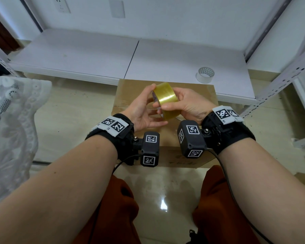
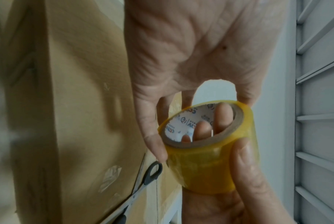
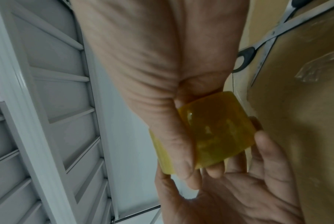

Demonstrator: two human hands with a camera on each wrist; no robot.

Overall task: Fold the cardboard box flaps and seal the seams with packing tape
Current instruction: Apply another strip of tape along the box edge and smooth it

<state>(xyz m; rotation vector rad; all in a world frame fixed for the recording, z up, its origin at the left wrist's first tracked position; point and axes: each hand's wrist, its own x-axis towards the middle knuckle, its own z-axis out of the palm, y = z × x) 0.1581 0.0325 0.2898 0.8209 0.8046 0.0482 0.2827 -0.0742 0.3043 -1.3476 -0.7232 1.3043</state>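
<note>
Both my hands hold a yellow-tinted roll of packing tape [image 1: 165,97] just above the cardboard box [image 1: 128,95]. My right hand [image 1: 185,103] grips the roll, thumb across its outer face [image 2: 244,159] and fingers [image 2: 219,116] through the core. My left hand [image 1: 144,108] pinches the roll's left rim between thumb and fingers [image 2: 154,145]. The box stands on the floor with its top flaps lying flat and a seam running across. Black-handled scissors [image 2: 152,171] lie on the box top under the hands, also seen in the right wrist view as scissors [image 3: 244,57].
A second, pale tape roll [image 1: 205,74] stands on the low white shelf board [image 1: 95,55] behind the box. A perforated metal rack post [image 1: 280,81] rises at the right. White lace cloth [image 1: 11,120] lies at the left. My knees are near the box's front edge.
</note>
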